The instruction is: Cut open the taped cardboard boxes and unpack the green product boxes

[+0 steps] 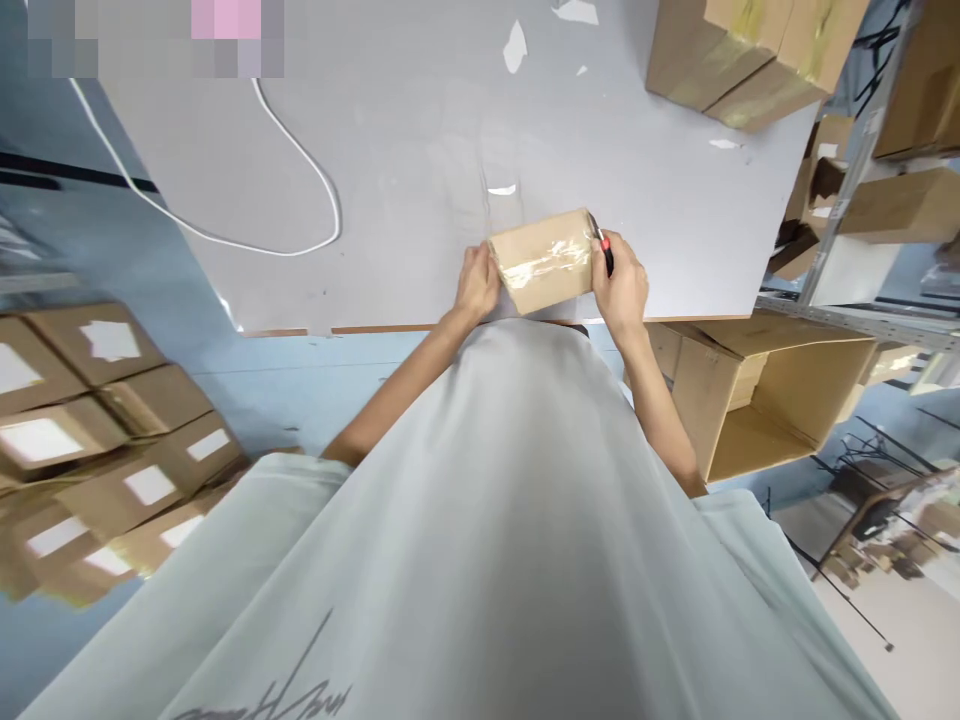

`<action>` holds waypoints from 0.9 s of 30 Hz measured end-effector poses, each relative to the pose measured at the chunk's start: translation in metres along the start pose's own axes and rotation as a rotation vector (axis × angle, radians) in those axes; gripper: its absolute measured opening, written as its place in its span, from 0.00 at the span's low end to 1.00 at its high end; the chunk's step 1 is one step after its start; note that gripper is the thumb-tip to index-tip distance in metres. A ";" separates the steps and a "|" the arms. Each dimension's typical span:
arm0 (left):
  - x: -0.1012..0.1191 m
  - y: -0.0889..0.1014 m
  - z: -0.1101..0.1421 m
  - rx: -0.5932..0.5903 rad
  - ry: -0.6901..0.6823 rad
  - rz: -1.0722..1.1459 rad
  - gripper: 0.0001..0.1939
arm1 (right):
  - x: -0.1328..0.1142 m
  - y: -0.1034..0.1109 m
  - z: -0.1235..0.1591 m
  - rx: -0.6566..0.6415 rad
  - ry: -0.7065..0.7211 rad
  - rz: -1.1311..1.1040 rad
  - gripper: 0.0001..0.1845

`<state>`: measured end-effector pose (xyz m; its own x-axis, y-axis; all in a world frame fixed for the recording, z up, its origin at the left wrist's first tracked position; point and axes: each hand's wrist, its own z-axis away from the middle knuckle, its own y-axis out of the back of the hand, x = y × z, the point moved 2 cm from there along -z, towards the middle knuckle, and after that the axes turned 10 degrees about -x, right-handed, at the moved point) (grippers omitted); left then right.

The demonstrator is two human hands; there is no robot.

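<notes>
A small cardboard box with shiny clear tape across it is held slightly tilted near the front edge of the table. My left hand is closed on the box's left end. At the opposite end, my right hand grips what looks like a utility knife with a black and red handle. Its thin front part lies along the box's right edge, and the fingers rest against the box too. Whether the tip cuts into the cardboard cannot be made out.
Taped cartons stand at the table's back right. White paper scraps and a white cable lie on the tabletop. An open carton is below right, beside shelving. Labelled boxes are stacked at left.
</notes>
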<state>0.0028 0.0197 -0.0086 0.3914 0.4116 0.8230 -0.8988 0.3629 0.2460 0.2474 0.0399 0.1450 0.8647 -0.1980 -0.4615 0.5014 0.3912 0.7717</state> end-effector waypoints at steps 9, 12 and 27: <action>0.067 0.058 0.038 0.089 -0.242 0.097 0.23 | -0.004 -0.018 0.005 0.098 -0.156 0.177 0.38; 0.082 0.060 0.041 0.075 -0.240 0.072 0.23 | -0.010 -0.012 0.006 0.082 -0.180 0.202 0.38; 0.087 0.069 0.036 0.025 -0.174 0.128 0.18 | -0.090 -0.021 0.078 -0.334 -0.100 0.096 0.22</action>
<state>-0.0326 0.0511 0.0984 0.2355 0.3020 0.9238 -0.9444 0.2955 0.1442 0.1608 -0.0203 0.2047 0.9142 -0.2269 -0.3359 0.3954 0.6814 0.6159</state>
